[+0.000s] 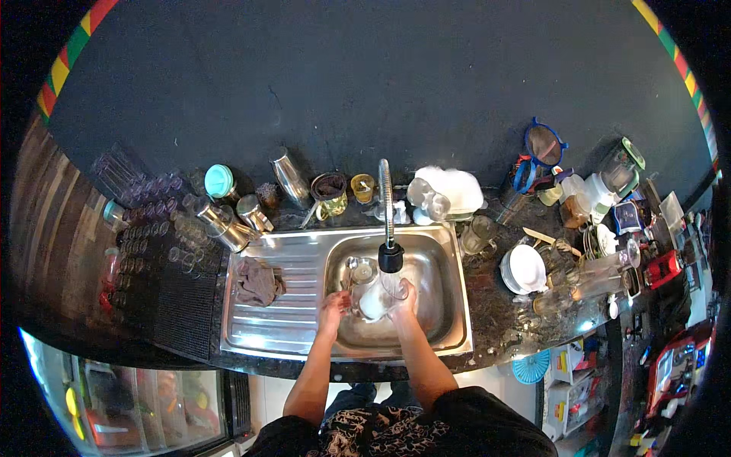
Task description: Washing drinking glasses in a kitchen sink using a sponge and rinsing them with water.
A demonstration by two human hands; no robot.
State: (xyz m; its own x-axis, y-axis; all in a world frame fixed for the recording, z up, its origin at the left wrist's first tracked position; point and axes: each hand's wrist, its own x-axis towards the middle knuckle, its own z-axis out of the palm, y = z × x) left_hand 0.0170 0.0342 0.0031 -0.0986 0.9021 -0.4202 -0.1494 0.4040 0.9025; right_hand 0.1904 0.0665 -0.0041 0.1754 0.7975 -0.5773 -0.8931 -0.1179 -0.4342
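Observation:
My right hand grips a clear glass beneath the black spray head of a coiled-spring faucet. White foam or water shows beside that glass, over the basin. My left hand is at the basin's left side, its fingers curled and blurred; whether it holds something is unclear. Close above it in the stainless steel sink are another glass item and a spoon. A crumpled brown cloth lies on the ribbed drainboard to the left.
Behind the sink stand a metal shaker, a patterned mug and a white container. Moka pot and several glasses crowd the left counter. White bowls, blender jars and a blue-rimmed strainer occupy the right.

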